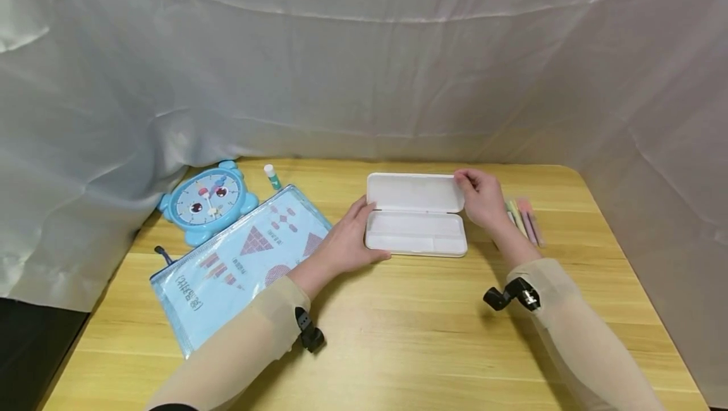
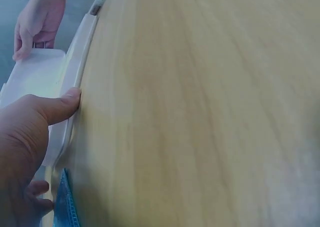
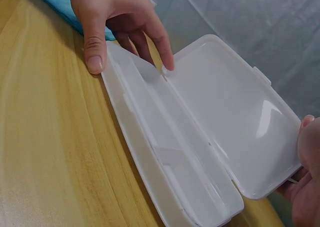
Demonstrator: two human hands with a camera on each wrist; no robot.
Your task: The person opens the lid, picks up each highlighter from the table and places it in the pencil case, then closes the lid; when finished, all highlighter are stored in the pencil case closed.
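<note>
A white plastic pencil case (image 1: pixel 398 224) lies unfolded on the table, its lid (image 1: pixel 415 193) raised on the far side. Bare white compartments (image 3: pixel 185 162) show inside, split by low dividers. My left hand (image 1: pixel 348 240) grips the case's left end, the thumb (image 2: pixel 65 104) along its front edge and a fingertip (image 3: pixel 167 62) at the hinge side. At the lid's far right corner, my right hand (image 1: pixel 482 199) pinches the rim between thumb and fingers. In the right wrist view only part of that hand (image 3: pixel 309 162) shows at the edge.
Several pastel pens (image 1: pixel 526 221) lie right of the right wrist. On the left, a blue zip bag (image 1: pixel 227 272) with printed shapes lies partly under the left forearm. Behind it are a blue animal-shaped toy clock (image 1: pixel 188 202) and a glue stick (image 1: pixel 272 177). Grey curtain (image 1: pixel 364 82) borders the table.
</note>
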